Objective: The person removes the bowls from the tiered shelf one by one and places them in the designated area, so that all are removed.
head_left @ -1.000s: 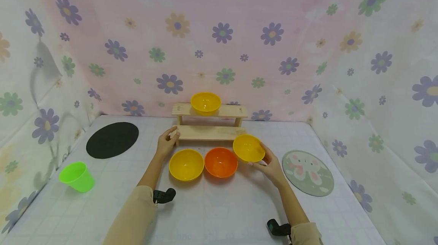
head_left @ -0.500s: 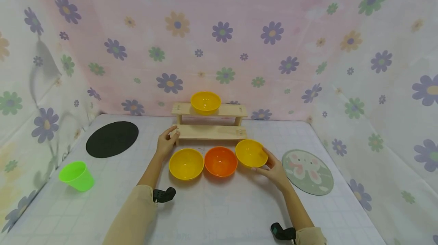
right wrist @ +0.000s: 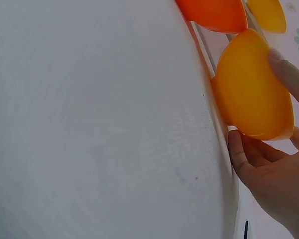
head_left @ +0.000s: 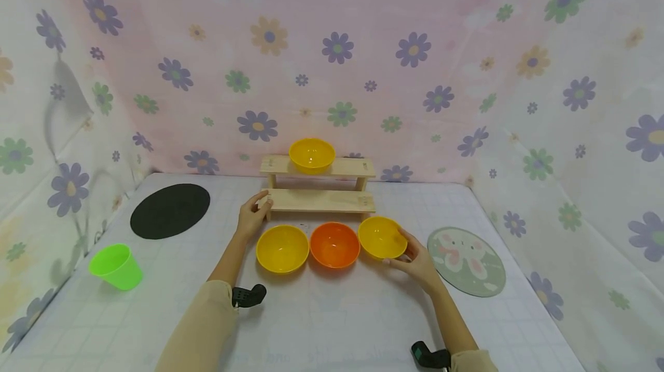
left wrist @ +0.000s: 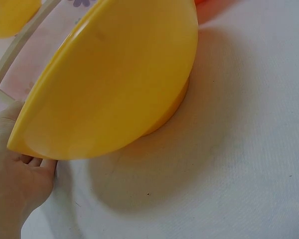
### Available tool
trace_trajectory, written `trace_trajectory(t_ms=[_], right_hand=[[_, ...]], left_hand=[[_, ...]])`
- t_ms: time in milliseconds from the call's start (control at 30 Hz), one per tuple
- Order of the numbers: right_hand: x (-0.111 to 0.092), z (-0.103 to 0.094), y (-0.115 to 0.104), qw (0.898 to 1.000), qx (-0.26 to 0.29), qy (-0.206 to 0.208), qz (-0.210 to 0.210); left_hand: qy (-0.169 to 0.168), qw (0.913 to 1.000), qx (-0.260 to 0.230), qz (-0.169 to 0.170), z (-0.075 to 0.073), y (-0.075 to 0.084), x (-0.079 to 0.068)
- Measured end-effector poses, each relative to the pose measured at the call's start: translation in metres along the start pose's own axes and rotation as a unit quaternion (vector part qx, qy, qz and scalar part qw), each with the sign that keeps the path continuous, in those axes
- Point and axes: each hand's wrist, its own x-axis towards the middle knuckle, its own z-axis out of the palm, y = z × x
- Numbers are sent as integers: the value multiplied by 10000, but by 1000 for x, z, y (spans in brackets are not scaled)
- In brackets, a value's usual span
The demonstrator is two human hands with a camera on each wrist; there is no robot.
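- Left of centre: left hand [head_left: 252, 216], fingers bent round the end of the pale wooden two-tier shelf [head_left: 319, 201].
- Mid-frame: round orange bowl [head_left: 335, 245].
- Right of centre: round yellow bowl [head_left: 383, 238], pinched by the right hand [head_left: 419, 265] — best held level, clear of the orange.

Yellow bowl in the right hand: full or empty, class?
Empty: in the head view, the yellow bowl held by the right hand shows only its bare inside.

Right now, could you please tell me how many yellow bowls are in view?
3: one bowl atop the rack, another left of the orange bowl, the third held by the right hand.
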Motion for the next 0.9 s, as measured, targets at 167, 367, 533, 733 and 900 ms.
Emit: trace_trajectory(t_ms=[167, 367, 533, 733, 900], right_hand=[[-1, 0, 3, 9999, 64, -47, 103], [-2, -2, 6, 9997, 19, -214, 66], [3, -7, 5, 9994, -110, -289, -125], [14, -15, -6, 9976, -668, -183, -66], [21, -15, -42, 9966, -756, -98, -315]], left_hand=[[3, 10000, 1, -20, 1, -1, 0], [-29, 10000, -46, -4, 0, -3, 1], [-20, 10000, -42, 25, 0, -4, 1], [-61, 10000, -54, -8, 0, -4, 0], [-104, 9999, -8, 11, -1, -1, -1]])
